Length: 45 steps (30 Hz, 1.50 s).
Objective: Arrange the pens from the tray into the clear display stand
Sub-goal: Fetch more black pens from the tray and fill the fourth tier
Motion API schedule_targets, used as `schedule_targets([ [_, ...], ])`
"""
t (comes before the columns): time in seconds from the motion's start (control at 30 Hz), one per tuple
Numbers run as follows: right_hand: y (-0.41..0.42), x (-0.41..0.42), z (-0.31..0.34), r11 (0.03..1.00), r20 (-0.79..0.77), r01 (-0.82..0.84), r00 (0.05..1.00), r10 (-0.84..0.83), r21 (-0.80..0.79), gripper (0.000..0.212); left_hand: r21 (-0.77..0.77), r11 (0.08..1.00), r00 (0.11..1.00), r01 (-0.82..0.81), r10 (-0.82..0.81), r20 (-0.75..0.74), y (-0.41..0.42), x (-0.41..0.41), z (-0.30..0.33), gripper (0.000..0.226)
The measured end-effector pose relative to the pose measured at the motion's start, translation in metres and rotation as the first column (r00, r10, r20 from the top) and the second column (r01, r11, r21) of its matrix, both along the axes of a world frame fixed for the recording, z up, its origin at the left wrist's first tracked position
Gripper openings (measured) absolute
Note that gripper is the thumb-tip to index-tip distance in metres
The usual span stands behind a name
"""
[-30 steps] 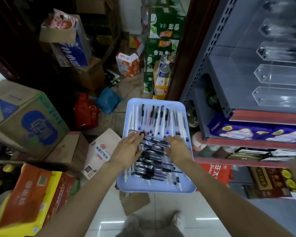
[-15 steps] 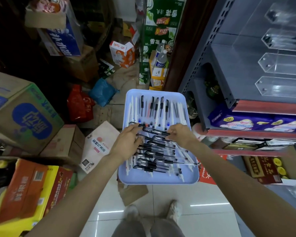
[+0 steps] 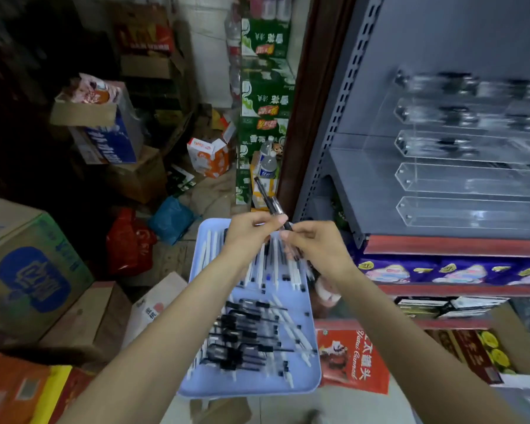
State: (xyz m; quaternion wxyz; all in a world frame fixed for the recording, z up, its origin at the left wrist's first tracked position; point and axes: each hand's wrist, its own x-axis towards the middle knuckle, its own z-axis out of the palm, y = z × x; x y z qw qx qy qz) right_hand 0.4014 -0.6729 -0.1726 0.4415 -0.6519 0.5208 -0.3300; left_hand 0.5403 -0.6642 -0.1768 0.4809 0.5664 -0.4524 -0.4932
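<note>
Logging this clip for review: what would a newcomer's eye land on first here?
Both hands, left hand and right hand, meet mid-frame and hold a black pen raised over the light-blue tray, where many more pens lie. At right, the clear display stand sits on a grey shelf, its lower troughs looking empty.

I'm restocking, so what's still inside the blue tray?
The blue tray still holds white pens and black pens. The hands and forearms cover part of them.
</note>
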Motion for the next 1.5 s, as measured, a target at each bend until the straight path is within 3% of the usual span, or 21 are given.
schedule_targets([
  [0.17, -0.037, -0.056, 0.036, 0.997, -0.095, 0.023, 0.995, -0.029, -0.070, 0.018, -0.195, 0.979, 0.973, 0.057, -0.011, 0.232, -0.031, -0.041, 0.036, 0.035],
  [0.3, -0.069, -0.117, 0.074, 0.986, 0.088, 0.004, 0.996, 0.011, -0.168, 0.020, -0.241, 0.934, 0.823, 0.263, -0.087, 0.561, -0.064, -0.092, 0.057, 0.030],
  [0.4, -0.091, -0.156, 0.091, 0.974, 0.084, -0.046, 0.994, 0.066, -0.221, 0.011, -0.264, 0.906, 0.733, 0.329, -0.069, 0.677, -0.084, -0.136, 0.072, 0.029],
  [0.5, -0.112, -0.195, 0.099, 0.972, 0.176, -0.017, 0.983, 0.060, -0.234, 0.006, -0.336, 0.886, 0.711, 0.319, 0.011, 0.703, -0.100, -0.172, 0.087, 0.030],
  [0.67, -0.148, -0.264, 0.106, 0.927, 0.479, 0.291, 0.865, -0.149, -0.238, 0.013, -0.419, 0.906, 0.799, 0.057, 0.210, 0.563, -0.118, -0.191, 0.097, 0.020],
  [0.83, -0.177, -0.304, 0.104, 0.892, 0.537, 0.401, 0.809, -0.238, -0.209, 0.014, -0.426, 0.903, 0.760, -0.058, 0.317, 0.567, -0.130, -0.202, 0.101, 0.021],
  [0.93, -0.194, -0.308, 0.100, 0.899, 0.428, 0.390, 0.860, -0.279, -0.200, 0.010, -0.422, 0.905, 0.787, -0.057, 0.301, 0.539, -0.134, -0.213, 0.103, 0.022],
  [1.03, -0.204, -0.310, 0.098, 0.922, 0.141, 0.295, 0.953, -0.267, -0.250, 0.005, -0.436, 0.897, 0.810, -0.068, 0.305, 0.501, -0.136, -0.220, 0.105, 0.021],
  [1.1, -0.209, -0.312, 0.100, 0.919, -0.017, 0.232, 0.968, -0.250, -0.320, 0.005, -0.432, 0.897, 0.825, -0.097, 0.315, 0.469, -0.138, -0.223, 0.106, 0.022],
  [1.3, -0.222, -0.318, 0.101, 0.904, -0.346, 0.034, 0.917, -0.198, -0.427, 0.002, -0.431, 0.897, 0.843, -0.095, 0.303, 0.445, -0.145, -0.224, 0.103, 0.002],
  [1.5, -0.230, -0.313, 0.099, 0.926, -0.470, 0.000, 0.862, -0.191, -0.377, 0.006, -0.428, 0.904, 0.823, -0.021, 0.258, 0.505, -0.143, -0.227, 0.102, 0.007],
])
